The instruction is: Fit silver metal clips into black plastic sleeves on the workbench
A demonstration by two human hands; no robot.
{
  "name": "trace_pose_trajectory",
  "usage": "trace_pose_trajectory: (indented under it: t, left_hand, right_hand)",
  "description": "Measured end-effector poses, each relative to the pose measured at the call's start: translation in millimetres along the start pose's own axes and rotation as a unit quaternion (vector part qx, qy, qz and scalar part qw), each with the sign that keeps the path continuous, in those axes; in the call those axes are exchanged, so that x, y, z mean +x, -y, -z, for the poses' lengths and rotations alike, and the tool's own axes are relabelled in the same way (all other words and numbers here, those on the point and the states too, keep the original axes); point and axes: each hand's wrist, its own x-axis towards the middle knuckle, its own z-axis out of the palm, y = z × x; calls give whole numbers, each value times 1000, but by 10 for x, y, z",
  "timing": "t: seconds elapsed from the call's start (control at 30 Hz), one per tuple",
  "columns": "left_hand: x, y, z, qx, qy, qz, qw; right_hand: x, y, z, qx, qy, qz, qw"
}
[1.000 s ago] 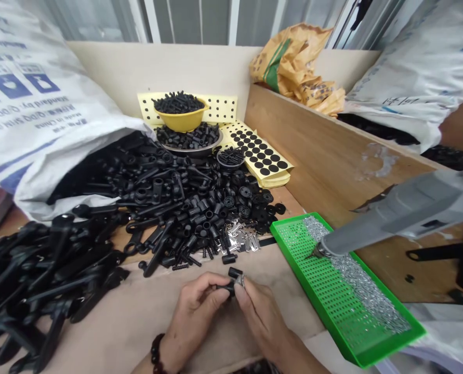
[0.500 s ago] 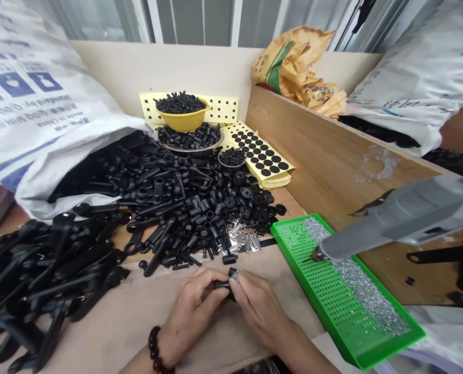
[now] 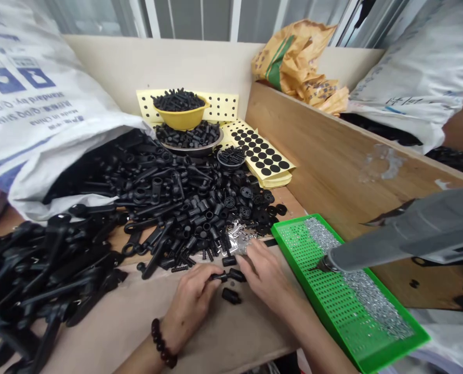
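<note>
Black plastic fitting [image 3: 224,277], small and matte, sits pinched in the fingers [image 3: 211,271] of the left hand [image 3: 190,306], its long axis running sideways toward the right hand [image 3: 264,272]. That hand's fingers [image 3: 247,262] curve narrowly against a short black cylinder [image 3: 237,275]; any grip is unclear. Another cylinder [image 3: 231,296] lies just below on the table [image 3: 137,332], near a heap of black plastic parts [image 3: 184,208] and a green perforated tray [image 3: 313,280].
</note>
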Motion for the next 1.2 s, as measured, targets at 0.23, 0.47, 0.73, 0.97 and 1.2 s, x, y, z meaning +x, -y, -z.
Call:
trace_pose_trajectory:
  t: [0.23, 0.47, 0.73, 0.97, 1.2]
  left_hand:
    - [-2, -45, 53, -129, -17, 53, 990]
    - [-34, -104, 31, -110, -33, -27, 993]
    - [-145, -170, 16, -102, -73, -86, 988]
    - [-136, -196, -43, -385, -69, 187, 901]
    - [-128, -229, -62, -451, -44, 252, 855]
  right_hand:
    - [-153, 149, 92, -4, 96, 57, 994]
    - [-244, 171, -27, 72, 74, 37, 994]
    - [-324, 311, -57, 253, 80, -82, 961]
    - [-298, 291, -74, 104, -9, 64, 992]
    - [-297, 232, -22, 69, -4, 118, 991]
